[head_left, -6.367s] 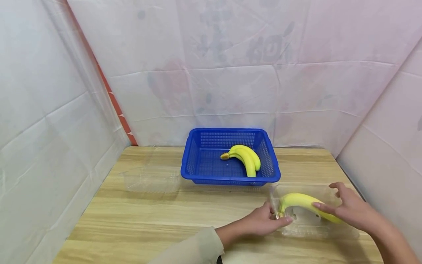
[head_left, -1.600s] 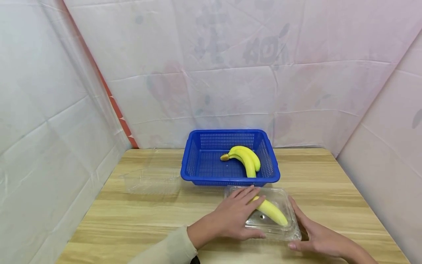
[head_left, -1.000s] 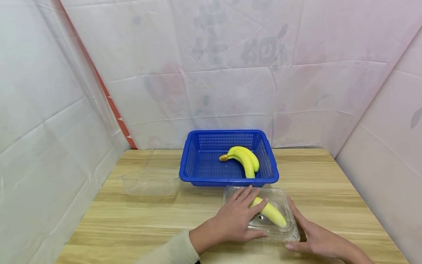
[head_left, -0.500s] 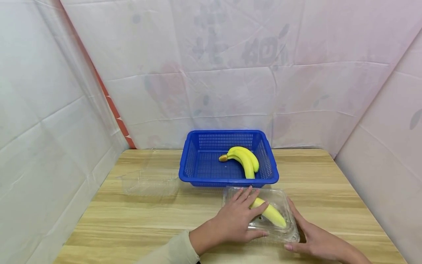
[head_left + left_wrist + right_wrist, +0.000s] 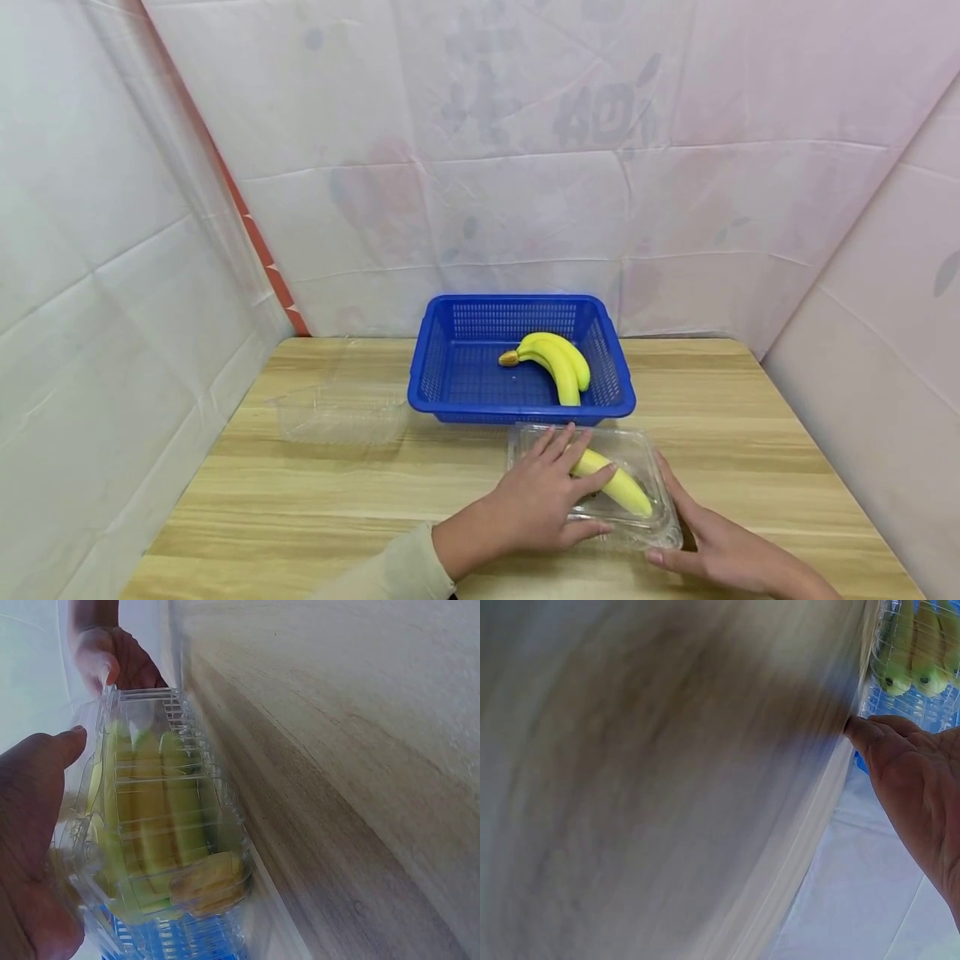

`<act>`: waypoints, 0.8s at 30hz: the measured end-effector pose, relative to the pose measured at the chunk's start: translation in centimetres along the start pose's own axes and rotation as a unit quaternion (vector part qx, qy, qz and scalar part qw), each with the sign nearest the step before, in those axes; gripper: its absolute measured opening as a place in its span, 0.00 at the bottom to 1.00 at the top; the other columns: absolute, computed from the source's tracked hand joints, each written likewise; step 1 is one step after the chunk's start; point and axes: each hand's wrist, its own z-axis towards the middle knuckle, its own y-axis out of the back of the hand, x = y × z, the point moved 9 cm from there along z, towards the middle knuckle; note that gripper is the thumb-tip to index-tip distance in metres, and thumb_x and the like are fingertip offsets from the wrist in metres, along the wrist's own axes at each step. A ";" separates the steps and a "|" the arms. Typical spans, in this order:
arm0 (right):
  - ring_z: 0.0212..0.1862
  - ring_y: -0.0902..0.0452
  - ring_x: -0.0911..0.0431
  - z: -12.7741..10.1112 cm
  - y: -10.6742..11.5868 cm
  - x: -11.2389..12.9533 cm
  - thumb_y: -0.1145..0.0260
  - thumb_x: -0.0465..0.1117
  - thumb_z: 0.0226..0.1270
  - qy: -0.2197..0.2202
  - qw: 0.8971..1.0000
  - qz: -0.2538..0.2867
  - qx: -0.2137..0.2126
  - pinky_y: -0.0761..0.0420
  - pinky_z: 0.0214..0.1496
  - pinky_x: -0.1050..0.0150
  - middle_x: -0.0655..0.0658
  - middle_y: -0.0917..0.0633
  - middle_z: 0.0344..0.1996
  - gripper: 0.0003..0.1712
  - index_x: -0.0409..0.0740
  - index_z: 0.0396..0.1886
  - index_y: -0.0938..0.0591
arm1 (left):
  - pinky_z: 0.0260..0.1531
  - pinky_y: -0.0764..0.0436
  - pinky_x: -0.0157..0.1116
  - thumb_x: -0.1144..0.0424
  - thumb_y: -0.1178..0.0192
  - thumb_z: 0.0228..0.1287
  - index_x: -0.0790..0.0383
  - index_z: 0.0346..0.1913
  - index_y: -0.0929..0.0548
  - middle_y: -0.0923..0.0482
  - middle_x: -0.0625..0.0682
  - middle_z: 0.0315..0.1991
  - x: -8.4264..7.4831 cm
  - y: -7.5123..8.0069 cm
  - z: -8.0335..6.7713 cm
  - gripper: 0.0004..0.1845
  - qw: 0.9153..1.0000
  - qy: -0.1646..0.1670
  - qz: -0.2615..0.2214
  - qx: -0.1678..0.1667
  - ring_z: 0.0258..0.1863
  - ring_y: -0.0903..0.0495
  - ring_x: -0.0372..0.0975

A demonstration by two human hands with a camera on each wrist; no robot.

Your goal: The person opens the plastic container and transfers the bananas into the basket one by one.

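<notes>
left hand (image 5: 542, 500) flat, pressing clear box (image 5: 651, 467) lid | right hand (image 5: 712, 546) fingers straight against box's right side | banana (image 5: 615, 486) inside | box just before blue basket (image 5: 457, 367)

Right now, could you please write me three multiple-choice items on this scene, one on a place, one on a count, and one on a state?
1. Where is the clear box with the single banana?
A. inside the basket
B. on the table in front of the blue basket
C. on the floor

2. How many bananas lie in the basket?
A. two
B. four
C. none

3. What is the left hand doing?
A. hanging idle
B. gripping the basket
C. pressing flat on the box lid

Answers: 1 B, the box sits on the wood nearer the person; 2 A, two joined bananas show; 3 C, straight fingers lie on the lid.
</notes>
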 end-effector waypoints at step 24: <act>0.80 0.67 0.31 0.0 -0.3 -0.2 0.32 0.47 0.78 -0.017 0.999 0.043 0.028 0.35 0.68 0.80 0.31 0.71 0.87 0.68 0.70 0.84 0.79 | 0.86 0.42 0.56 0.31 0.69 0.83 0.23 0.83 0.43 0.47 0.58 0.88 -0.5 -0.1 -0.1 0.30 1.000 -0.014 -0.006 0.018 0.88 0.48 0.57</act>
